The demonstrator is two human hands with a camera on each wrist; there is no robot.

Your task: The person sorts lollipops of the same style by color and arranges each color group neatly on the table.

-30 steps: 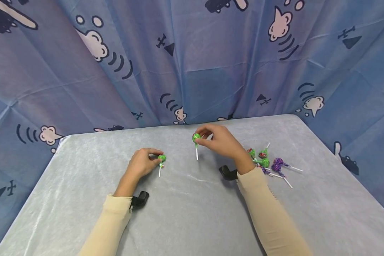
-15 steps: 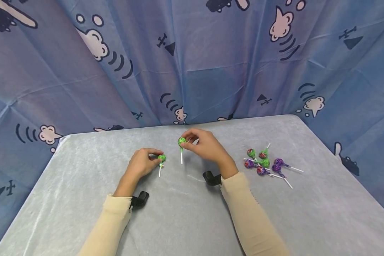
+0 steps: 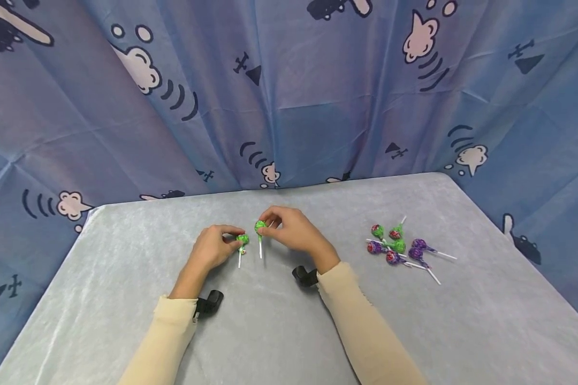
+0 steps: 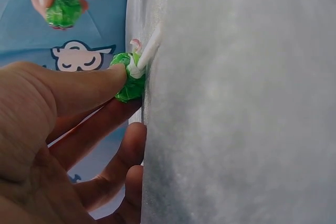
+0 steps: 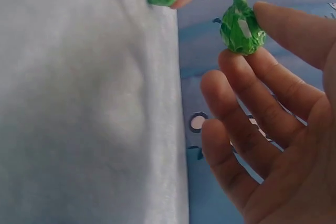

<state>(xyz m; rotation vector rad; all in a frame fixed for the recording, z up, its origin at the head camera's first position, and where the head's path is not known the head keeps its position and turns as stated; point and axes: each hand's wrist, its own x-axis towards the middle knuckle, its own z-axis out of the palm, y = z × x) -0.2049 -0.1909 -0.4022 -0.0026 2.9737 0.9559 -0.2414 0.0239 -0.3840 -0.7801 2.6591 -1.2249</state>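
Observation:
My left hand (image 3: 214, 247) pinches the green wrapped head of a lollipop (image 4: 131, 86) low at the table surface, its white stick pointing toward me. Just to the right, my right hand (image 3: 291, 229) holds a second green lollipop (image 5: 242, 31) by its head between thumb and fingertips. That one hangs above the cloth with its stick (image 3: 260, 249) pointing down and toward me. A small gap separates the two candies in the head view. In the left wrist view the thumb (image 4: 92, 85) presses the green wrapper near the base of the stick.
On the right of the white-covered table (image 3: 173, 342) lies a loose group of lollipops, some green (image 3: 397, 245), some purple (image 3: 419, 244), with sticks in various directions. A blue patterned curtain (image 3: 318, 128) hangs behind the far edge. Each wrist carries a black camera (image 3: 304, 276).
My right hand has moved left and a little nearer with its green lollipop, coming close beside the left one. The left hand has stayed in place, and the group at right has come fully into view.

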